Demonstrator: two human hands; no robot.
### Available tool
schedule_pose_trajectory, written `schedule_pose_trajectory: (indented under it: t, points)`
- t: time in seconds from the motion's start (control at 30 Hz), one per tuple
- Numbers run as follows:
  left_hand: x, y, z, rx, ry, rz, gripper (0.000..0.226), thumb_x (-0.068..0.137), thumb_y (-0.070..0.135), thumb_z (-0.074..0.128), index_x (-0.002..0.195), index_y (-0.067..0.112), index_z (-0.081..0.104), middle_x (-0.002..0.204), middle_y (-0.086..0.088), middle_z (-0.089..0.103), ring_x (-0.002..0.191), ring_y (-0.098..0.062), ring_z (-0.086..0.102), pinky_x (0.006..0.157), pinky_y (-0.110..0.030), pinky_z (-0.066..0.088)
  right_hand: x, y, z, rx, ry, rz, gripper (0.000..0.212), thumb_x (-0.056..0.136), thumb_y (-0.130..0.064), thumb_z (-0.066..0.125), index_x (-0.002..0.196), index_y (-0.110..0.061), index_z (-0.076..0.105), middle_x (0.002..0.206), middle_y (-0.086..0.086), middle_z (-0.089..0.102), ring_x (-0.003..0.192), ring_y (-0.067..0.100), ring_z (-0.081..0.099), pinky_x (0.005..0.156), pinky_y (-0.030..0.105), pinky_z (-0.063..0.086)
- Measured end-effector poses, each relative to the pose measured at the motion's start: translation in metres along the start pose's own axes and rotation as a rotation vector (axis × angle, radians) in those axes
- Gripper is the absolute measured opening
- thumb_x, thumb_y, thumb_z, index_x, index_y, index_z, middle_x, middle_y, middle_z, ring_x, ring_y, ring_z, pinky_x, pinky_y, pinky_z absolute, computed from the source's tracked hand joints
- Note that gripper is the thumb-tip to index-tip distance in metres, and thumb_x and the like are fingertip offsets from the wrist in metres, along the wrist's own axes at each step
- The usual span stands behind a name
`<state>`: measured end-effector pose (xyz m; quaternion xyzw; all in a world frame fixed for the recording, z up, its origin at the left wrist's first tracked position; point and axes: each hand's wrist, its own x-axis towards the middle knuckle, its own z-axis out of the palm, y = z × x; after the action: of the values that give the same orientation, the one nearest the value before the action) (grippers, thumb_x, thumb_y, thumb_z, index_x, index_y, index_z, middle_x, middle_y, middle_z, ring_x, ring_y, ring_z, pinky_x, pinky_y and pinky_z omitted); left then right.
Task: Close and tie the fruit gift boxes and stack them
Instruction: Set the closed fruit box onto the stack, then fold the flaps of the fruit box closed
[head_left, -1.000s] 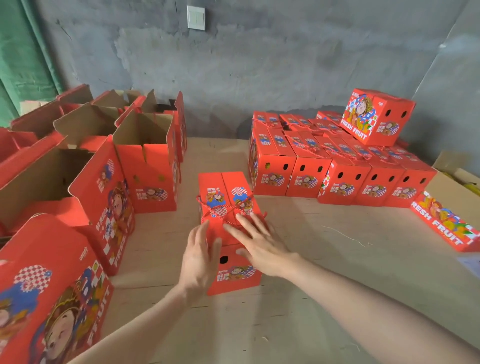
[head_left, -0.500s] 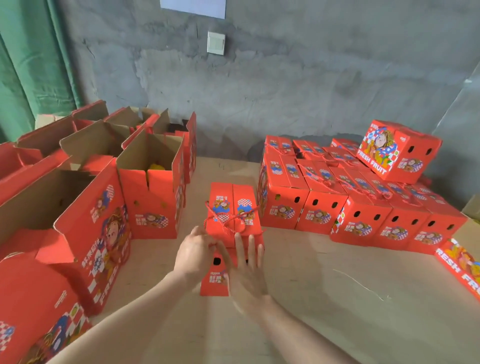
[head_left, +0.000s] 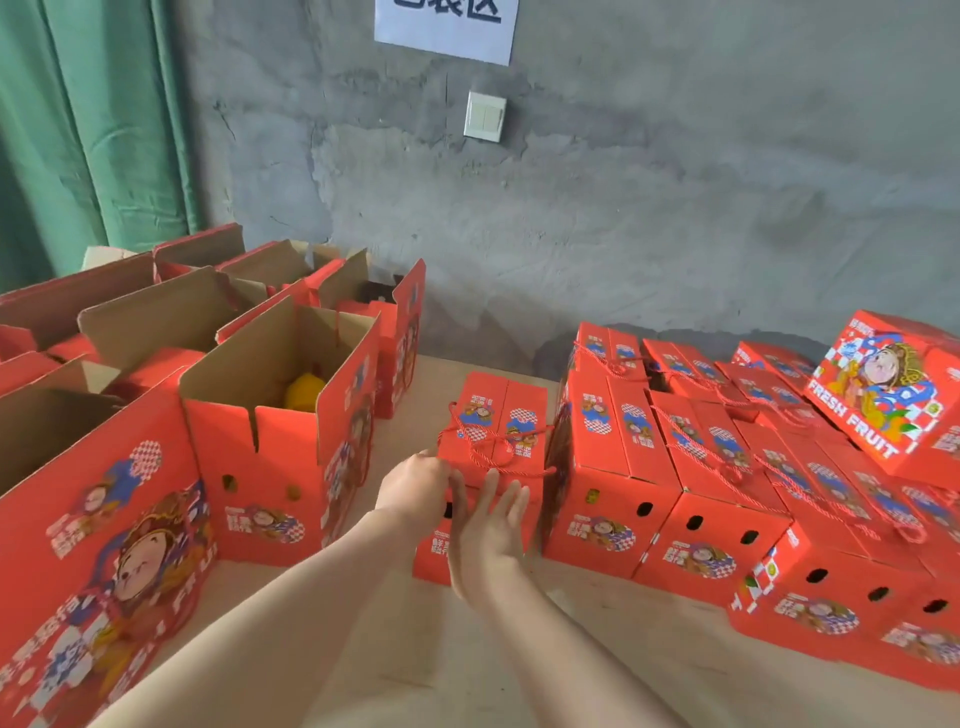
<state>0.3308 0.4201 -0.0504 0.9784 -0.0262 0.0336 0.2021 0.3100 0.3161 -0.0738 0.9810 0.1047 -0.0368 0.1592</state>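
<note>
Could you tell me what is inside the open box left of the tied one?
A yellow fruit lies inside the open box; its walls hide the rest.

Two hands; one switch; one sign; many boxes.

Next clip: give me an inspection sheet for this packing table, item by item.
Surface: pale wooden tabletop, carrying all the boxes.
Job's things: red cardboard gift box tied with red cord at centre, beside the closed tied red boxes grouped on the right; one printed red box lies tilted on top of them; open red boxes on the left, yellow fruit in one.
Clutter: nothing seen.
Grippers: left hand on the tied box's near left corner, fingers hidden; right hand flat against its near face.
Cables: nothing seen.
Surroundings: grey concrete wall, green curtain, white switch, white paper sign.
</note>
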Motion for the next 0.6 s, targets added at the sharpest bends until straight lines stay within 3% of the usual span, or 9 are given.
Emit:
schedule_pose_trajectory:
  t: [0.03,0.07,0.13,0.17,0.23,0.4,0.53,0.6]
  points:
    - [0.018,-0.005,0.005,0.028,-0.021,0.025,0.038,0.09,0.007,0.044,0.121,0.022,0.061,0.126,-0.001,0.054,0.117,-0.023,0.053,0.089,-0.031,0.046,0.019,0.009,-0.003,-0.002,-0.019,0.003,0.079,0.099,-0.017,0.038,0.145,-0.009,-0.025,0.152,0.034,-0.013,0.135,0.062,-0.002,0.108,0.066,-0.004]
    - [0.034,-0.012,0.01,0.015,-0.057,0.053,0.045,0.094,0.012,0.042,0.138,0.021,0.047,0.146,-0.002,0.042,0.13,-0.021,0.043,0.101,-0.03,0.04,0.039,0.018,-0.005,0.005,-0.03,0.008,0.08,0.098,-0.016,0.04,0.146,-0.009,-0.025,0.152,0.035,-0.012,0.135,0.062,0.0,0.108,0.066,-0.004]
    - [0.058,-0.025,0.025,-0.091,-0.132,0.056,0.061,0.095,0.025,0.038,0.152,0.017,0.016,0.159,-0.002,0.012,0.144,-0.017,0.021,0.114,-0.027,0.021,0.076,0.033,-0.008,0.003,-0.017,0.024,0.086,0.095,-0.014,0.045,0.146,-0.01,-0.024,0.151,0.036,-0.01,0.135,0.062,0.004,0.109,0.066,0.0]
    - [0.067,-0.032,0.036,-0.145,-0.129,0.001,0.062,0.096,0.029,0.034,0.152,0.017,0.009,0.16,-0.003,0.005,0.146,-0.017,0.014,0.115,-0.026,0.014,0.093,0.04,-0.008,-0.014,-0.005,0.031,0.09,0.092,-0.014,0.048,0.146,-0.01,-0.024,0.151,0.037,-0.01,0.135,0.062,0.005,0.11,0.065,0.001]
    - [0.082,-0.05,0.06,-0.109,-0.099,-0.13,0.058,0.1,0.023,0.035,0.152,0.014,0.012,0.16,-0.007,0.006,0.146,-0.022,0.013,0.116,-0.03,0.01,0.126,0.051,-0.004,-0.003,0.011,0.044,0.092,0.092,-0.018,0.049,0.147,-0.01,-0.023,0.151,0.037,-0.01,0.135,0.062,0.006,0.111,0.063,0.002]
    - [0.102,-0.091,0.12,0.134,-0.271,-0.293,0.051,0.1,0.025,0.035,0.149,0.017,0.025,0.156,-0.007,0.02,0.142,-0.025,0.025,0.115,-0.038,0.024,0.194,0.07,0.011,0.025,0.085,0.064,0.09,0.093,-0.023,0.046,0.145,-0.011,-0.026,0.151,0.036,-0.012,0.134,0.063,0.001,0.112,0.062,0.003]
    - [0.116,-0.108,0.132,0.213,-0.472,-0.266,0.041,0.099,0.021,0.035,0.14,0.024,0.041,0.139,-0.005,0.043,0.128,-0.026,0.044,0.103,-0.037,0.04,0.236,0.094,0.017,0.111,0.118,0.075,0.086,0.094,-0.022,0.043,0.147,-0.016,-0.024,0.153,0.031,-0.016,0.136,0.061,-0.006,0.113,0.058,0.006]
    - [0.12,-0.118,0.126,0.216,-0.556,-0.214,0.041,0.1,0.024,0.032,0.14,0.024,0.04,0.142,-0.009,0.041,0.129,-0.03,0.043,0.104,-0.04,0.038,0.256,0.109,0.015,0.221,0.092,0.095,0.088,0.091,-0.018,0.045,0.148,-0.021,-0.023,0.154,0.026,-0.022,0.138,0.056,-0.014,0.115,0.056,0.007]
